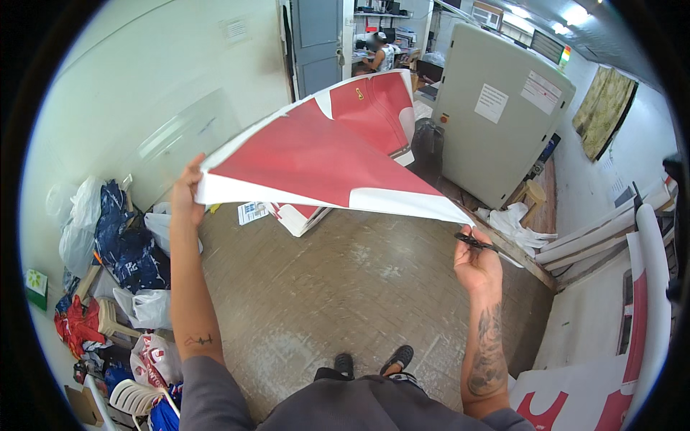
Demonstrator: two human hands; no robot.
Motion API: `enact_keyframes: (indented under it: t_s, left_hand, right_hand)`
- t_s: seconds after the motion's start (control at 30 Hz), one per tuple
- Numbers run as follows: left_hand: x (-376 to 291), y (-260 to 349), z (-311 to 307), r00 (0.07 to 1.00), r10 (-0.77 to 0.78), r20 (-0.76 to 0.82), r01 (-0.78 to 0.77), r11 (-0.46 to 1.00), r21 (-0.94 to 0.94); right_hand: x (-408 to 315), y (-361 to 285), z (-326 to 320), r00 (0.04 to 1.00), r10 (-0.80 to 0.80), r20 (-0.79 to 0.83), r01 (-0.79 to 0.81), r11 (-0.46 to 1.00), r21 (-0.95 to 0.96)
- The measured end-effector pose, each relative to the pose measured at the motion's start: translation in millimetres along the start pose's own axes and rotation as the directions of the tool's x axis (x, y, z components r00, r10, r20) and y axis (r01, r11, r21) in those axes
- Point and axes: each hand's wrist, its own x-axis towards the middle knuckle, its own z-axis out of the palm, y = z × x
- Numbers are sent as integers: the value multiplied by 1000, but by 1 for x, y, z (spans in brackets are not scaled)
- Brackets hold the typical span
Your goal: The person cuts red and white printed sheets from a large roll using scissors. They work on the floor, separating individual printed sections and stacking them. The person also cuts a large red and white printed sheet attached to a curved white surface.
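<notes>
A large red and white printed sheet (323,145), apparently paper, hangs spread in the air between my two hands. My left hand (187,189) pinches its near left corner. At the near right corner, my right hand (478,261) grips the sheet's edge and also holds a pair of black-handled scissors (474,242). The blades are mostly hidden. Toward its far end the sheet bends and shows a red shape with a small yellow mark. Below it, a stack of similar red and white printed sheets (299,220) lies on the floor, partly covered from view.
Plastic bags (81,226), clothing and a plastic chair (141,397) line the left wall. A tall grey cabinet (496,108) stands ahead right. Long white rolls (593,226) and a printed roll (653,269) are at right. A person (381,54) sits at the back.
</notes>
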Motion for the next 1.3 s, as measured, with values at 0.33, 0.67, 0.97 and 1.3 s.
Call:
enact_keyframes:
  t_s: [0.33, 0.67, 0.97, 1.3]
  left_hand:
    - [-10, -106, -95, 886, -423, -190, 457, 731, 507]
    - [-2, -249, -142, 951, -297, -80, 49, -111, 993]
    - [56, -301, -263, 904, -388, -178, 30, -357, 934]
    - [115, -277, -396, 761, -478, -439, 129, -551, 824]
  right_hand:
    - [81, 83, -134, 940, 83, -331, -134, 982, -135]
    - [125, 142, -312, 852, 199, -484, -362, 892, -271]
    - [9, 84, -483, 585, -18, -811, -439, 834, -335]
    - [-74, 39, -478, 418, -347, -839, -318, 810, -493]
